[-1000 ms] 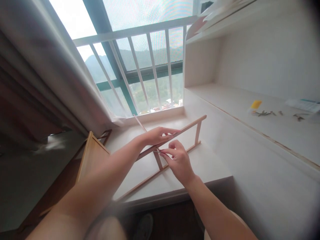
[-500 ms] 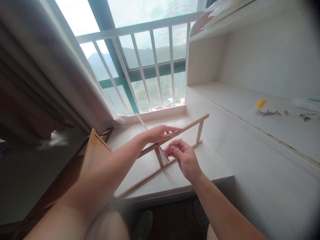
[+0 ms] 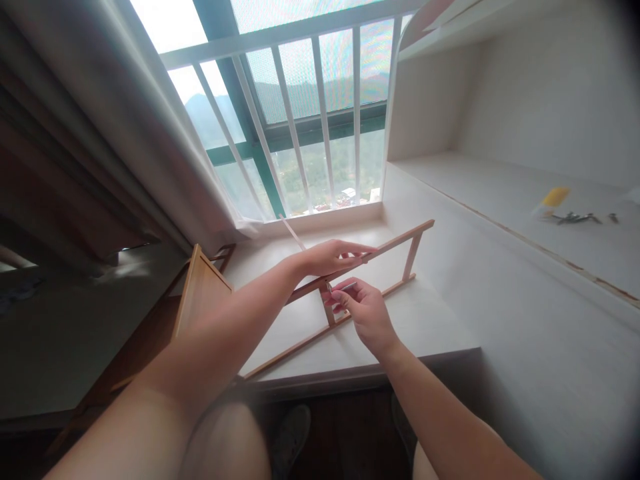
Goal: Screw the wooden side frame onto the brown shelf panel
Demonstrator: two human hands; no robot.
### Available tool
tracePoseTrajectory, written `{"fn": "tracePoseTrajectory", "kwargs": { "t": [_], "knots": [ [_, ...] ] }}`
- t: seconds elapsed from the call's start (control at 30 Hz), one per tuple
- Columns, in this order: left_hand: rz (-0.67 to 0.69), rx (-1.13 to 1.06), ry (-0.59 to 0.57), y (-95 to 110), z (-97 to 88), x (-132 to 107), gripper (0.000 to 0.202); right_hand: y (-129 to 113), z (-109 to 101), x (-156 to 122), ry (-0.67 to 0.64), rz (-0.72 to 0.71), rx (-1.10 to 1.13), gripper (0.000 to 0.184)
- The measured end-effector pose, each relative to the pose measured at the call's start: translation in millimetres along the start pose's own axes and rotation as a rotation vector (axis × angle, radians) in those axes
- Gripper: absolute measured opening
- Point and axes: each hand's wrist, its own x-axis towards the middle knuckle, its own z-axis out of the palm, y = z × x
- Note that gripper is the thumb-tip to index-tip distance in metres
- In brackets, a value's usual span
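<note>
A light wooden ladder-like frame (image 3: 407, 257) stands on edge on the white window ledge (image 3: 430, 320), with two long rails and short cross pieces. My left hand (image 3: 333, 257) rests along its upper rail, fingers curled over it and gripping it. My right hand (image 3: 363, 307) is just below, by the middle cross piece, pinching a small thin metal piece (image 3: 347, 287) between thumb and forefinger. Its tip is at the joint of rail and cross piece.
A wooden panel (image 3: 200, 293) leans at the ledge's left end below a curtain (image 3: 125, 133). White window bars (image 3: 320, 120) rise behind. On the right shelf (image 3: 500, 200) lie several dark screws (image 3: 575, 217) and a yellow item (image 3: 554, 197). My knees and a shoe show below.
My right hand has moved slightly along the frame at the middle cross piece with the metal piece. The view has shifted, so everything sits a little further right.
</note>
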Motion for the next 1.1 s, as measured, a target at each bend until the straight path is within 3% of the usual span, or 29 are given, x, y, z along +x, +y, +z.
{"fn": "tracePoseTrajectory", "kwargs": {
  "t": [1.1],
  "knots": [
    [-0.005,-0.035,0.02,-6,4.3,2,0.047,14,-1,14,0.044,0.082,0.131,0.023]
  ]
}}
